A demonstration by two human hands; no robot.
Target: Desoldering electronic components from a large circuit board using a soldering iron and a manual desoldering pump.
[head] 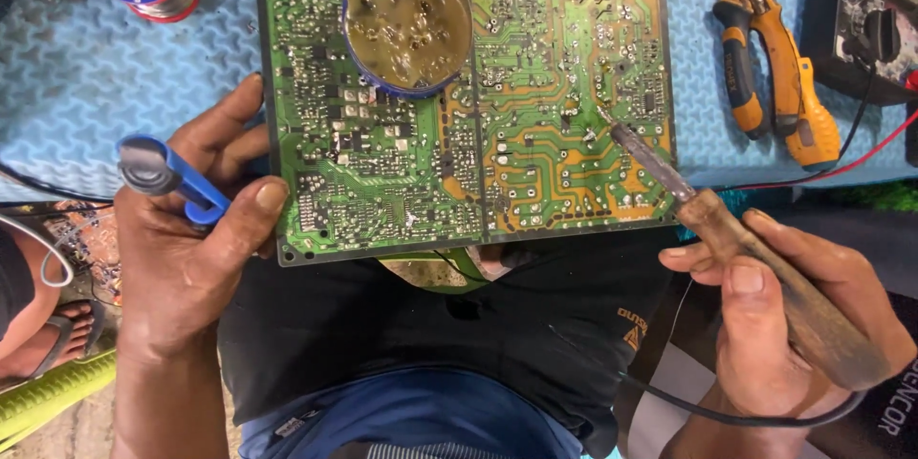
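Fingers (741, 277) of right hand (784, 325) clamped on soldering iron (669, 177); left hand (186, 249) grips blue desoldering pump (172, 177). Blue textured mat (86, 76). Green circuit board (459, 115), orange traces.

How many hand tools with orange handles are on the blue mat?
2: a pair of pliers and a larger orange-handled tool beside it, both right of the circuit board. Others may lie outside the frame.
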